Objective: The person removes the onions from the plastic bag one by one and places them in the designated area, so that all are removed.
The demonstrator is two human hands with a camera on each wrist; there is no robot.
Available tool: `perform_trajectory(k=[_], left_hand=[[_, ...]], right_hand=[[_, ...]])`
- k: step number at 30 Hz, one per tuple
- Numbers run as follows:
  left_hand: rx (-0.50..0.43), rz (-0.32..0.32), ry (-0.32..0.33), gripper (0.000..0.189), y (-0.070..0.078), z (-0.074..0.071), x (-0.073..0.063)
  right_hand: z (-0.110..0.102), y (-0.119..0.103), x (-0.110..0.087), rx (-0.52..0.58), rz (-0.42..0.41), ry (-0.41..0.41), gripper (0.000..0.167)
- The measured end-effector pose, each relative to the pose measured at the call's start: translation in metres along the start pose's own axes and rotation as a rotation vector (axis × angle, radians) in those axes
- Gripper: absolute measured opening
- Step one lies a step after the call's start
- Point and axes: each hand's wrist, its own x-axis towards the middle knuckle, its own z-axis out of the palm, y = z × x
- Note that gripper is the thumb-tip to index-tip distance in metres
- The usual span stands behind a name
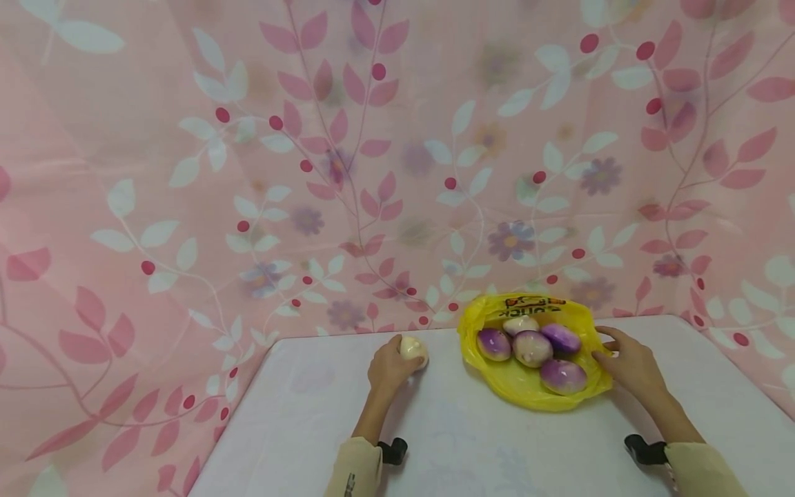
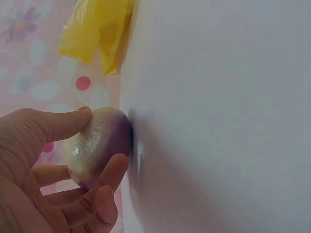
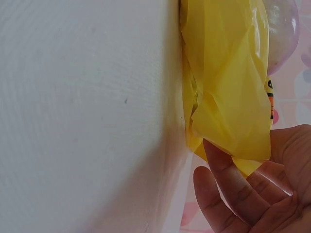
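Note:
A white and purple turnip (image 2: 99, 145) is at the table's far edge, left of the bag. My left hand (image 1: 390, 366) grips it, with the thumb on one side and the fingers curled around the other. In the left wrist view its purple end faces the table. To the right lies an open yellow plastic bag (image 1: 515, 393) with its rim spread wide. Several purple and white turnips (image 1: 532, 348) rest inside. My right hand (image 1: 635, 367) holds the bag's right rim, its thumb and fingers on either side of the thin plastic in the right wrist view.
Under everything is a white-covered table (image 1: 298, 414). A pink floral curtain (image 1: 348, 172) hangs right behind its far edge. Black wrist mounts (image 1: 394, 451) sit on both forearms, close above the table.

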Motion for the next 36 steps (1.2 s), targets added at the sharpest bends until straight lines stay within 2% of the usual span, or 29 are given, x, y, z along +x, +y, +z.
perform_trajectory(k=[5,10,15,19,25,33,36], left_hand=[[0.023,0.011,-0.004,0.064,-0.001,-0.002,0.001],[0.022,0.017,-0.003,0.068,0.004,-0.006,0.0],[-0.012,0.03,0.001,0.071,0.014,-0.012,0.001],[-0.036,0.035,-0.005,0.07,0.029,-0.013,-0.001],[-0.033,0.078,0.005,0.065,0.057,0.002,-0.008],[-0.112,0.177,-0.017,0.059,0.089,0.026,-0.016],[-0.145,0.195,-0.023,0.057,0.1,0.033,-0.018]], right_hand=[[0.0,0.0,0.0,0.002,-0.006,0.0,0.058],[0.0,0.001,0.0,0.003,-0.025,0.008,0.057],[-0.001,0.001,0.0,0.008,-0.029,0.008,0.057],[0.001,0.002,0.0,0.01,-0.029,0.006,0.057],[0.001,0.002,0.0,0.009,-0.03,0.009,0.057],[0.002,0.001,0.0,0.01,-0.022,0.01,0.058],[0.002,0.001,-0.001,0.011,-0.022,0.013,0.057]])
